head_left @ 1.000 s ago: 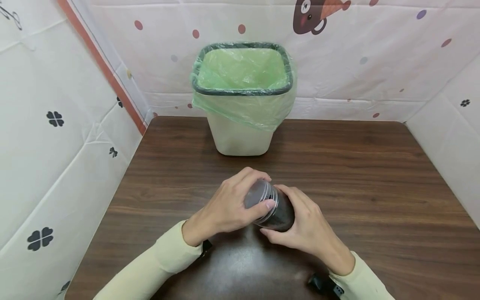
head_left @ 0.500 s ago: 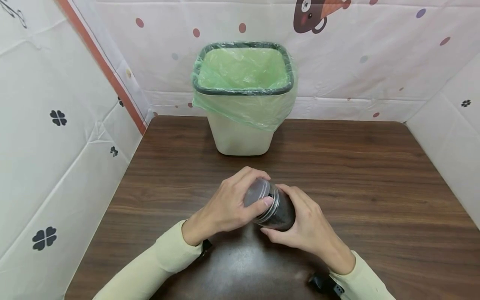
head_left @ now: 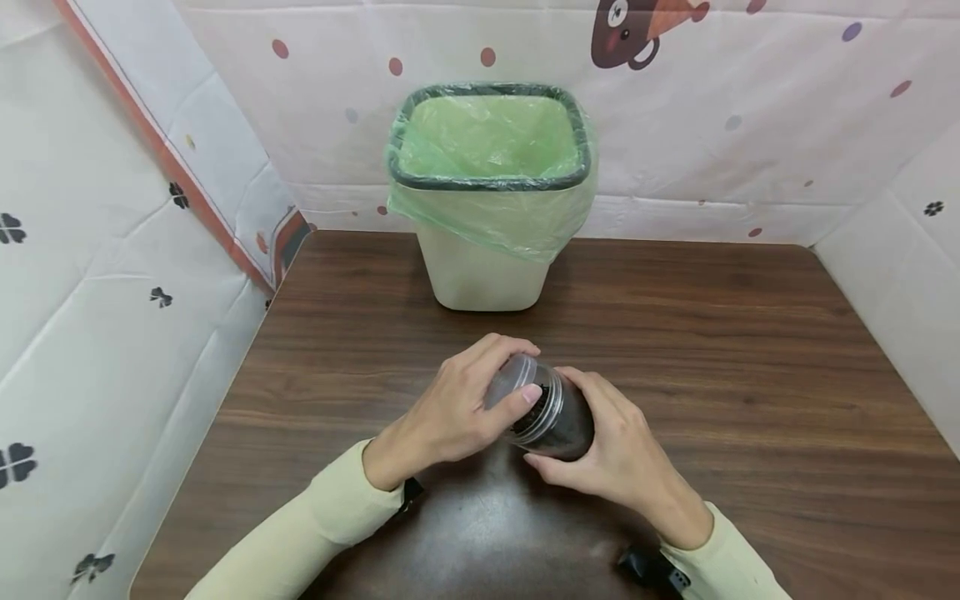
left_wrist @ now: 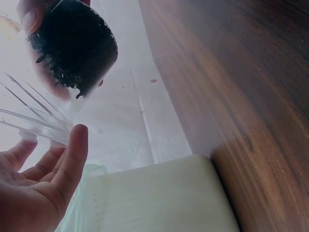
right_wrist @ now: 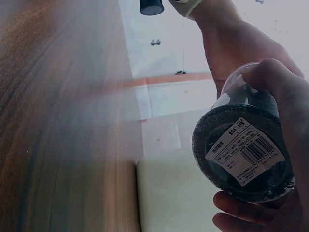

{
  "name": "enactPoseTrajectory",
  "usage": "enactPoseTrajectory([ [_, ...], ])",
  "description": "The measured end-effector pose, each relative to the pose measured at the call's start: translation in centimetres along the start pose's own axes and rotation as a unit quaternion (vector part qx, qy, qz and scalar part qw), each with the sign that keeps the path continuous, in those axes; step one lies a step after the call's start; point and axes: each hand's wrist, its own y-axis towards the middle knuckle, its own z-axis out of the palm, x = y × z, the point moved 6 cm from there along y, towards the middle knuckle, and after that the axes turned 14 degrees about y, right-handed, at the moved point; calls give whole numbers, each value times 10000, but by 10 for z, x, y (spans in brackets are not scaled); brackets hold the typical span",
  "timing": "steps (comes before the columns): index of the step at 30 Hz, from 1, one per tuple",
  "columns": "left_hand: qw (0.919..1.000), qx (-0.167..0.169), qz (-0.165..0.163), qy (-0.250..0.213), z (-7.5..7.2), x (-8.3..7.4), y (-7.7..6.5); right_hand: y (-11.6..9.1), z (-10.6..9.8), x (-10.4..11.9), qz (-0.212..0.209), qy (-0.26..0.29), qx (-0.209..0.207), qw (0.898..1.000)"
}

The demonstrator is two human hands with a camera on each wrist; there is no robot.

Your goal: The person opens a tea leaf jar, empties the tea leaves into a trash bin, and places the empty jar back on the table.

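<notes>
In the head view my left hand (head_left: 468, 408) pinches a clear screw lid (head_left: 504, 381) between thumb and fingers. My right hand (head_left: 618, 442) grips a clear plastic jar (head_left: 575, 425) round its body, tilted with its mouth toward the left. Dark, dry, twiggy bits like loose tea leaves (left_wrist: 72, 53) fill the jar. Between the lid (left_wrist: 36, 118) and the mouth of the jar, the left wrist view shows a gap. A white barcode label (right_wrist: 246, 152) is stuck on the jar's base in the right wrist view. Both hands are above the table.
A pale bin (head_left: 483, 267) with a dark rim and a green plastic liner (head_left: 517, 221) stands at the back of the brown wooden table (head_left: 712, 358). Printed white sheets hang as walls behind (head_left: 712, 125) and along both sides.
The lid has come away from the jar's mouth, and the dark contents show in the gap. The jar has shifted slightly right with my right hand. The left wall sheet has moved leftward.
</notes>
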Motion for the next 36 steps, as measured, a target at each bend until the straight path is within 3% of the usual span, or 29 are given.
enactPoseTrajectory([
  [23,9995,311,-96,-12,1,5,-4,-2,-2,-3,220,-48,9,9997],
  [36,9997,-23,24,225,-3,7,-4,-5,-3,-5,199,-17,-16,9998],
])
